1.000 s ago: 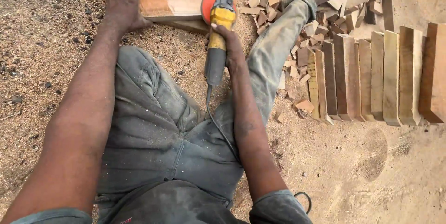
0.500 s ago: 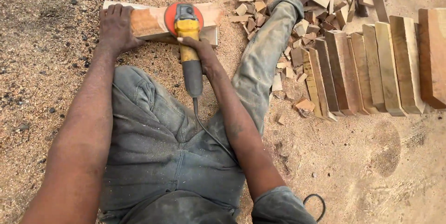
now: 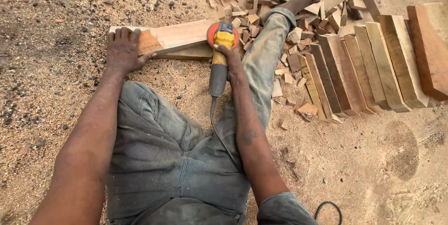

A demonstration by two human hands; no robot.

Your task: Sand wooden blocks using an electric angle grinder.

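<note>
Now yellow-bodied angle grinder with orange disc (image 3: 219, 52) shifted to right end of pale wooden plank (image 3: 179, 38) on sawdust floor. Right hand (image 3: 229, 59) fingers wrapped tight round grinder; left hand (image 3: 122, 52) fingers spread flat, pinning plank's left end.

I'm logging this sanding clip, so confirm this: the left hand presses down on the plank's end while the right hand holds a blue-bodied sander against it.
One detail is wrong: the sander has a yellow body, not blue, as the head view shows. The left hand does press on the plank end, and the right hand holds the sander against it.
</note>
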